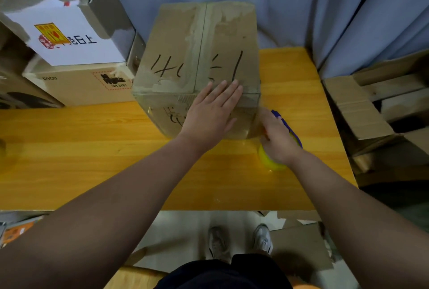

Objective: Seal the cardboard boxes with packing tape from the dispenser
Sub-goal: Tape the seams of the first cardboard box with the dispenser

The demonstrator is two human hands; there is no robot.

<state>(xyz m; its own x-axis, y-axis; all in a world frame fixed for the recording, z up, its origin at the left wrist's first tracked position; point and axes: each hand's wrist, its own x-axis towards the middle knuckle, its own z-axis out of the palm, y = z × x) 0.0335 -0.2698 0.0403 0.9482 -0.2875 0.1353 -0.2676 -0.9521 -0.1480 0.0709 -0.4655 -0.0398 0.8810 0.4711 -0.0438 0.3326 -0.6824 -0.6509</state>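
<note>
A brown cardboard box [185, 40] with black handwriting on its closed top flaps stands on the orange wooden table [92, 149]. My left hand [213, 112] lies flat with straight fingers over the box's near top edge and front face. Just right of the box's lower front corner, my right hand [277, 140] grips the tape dispenser [285, 126], which has a blue frame and a yellow roll of tape. The dispenser is partly hidden under my hand and blurred.
Stacked cardboard boxes [69, 56], one with a white label, sit at the table's left rear. Flattened cardboard [371, 107] is piled to the right of the table. A blue curtain [301, 5] hangs behind. My feet stand on the floor below the table's near edge.
</note>
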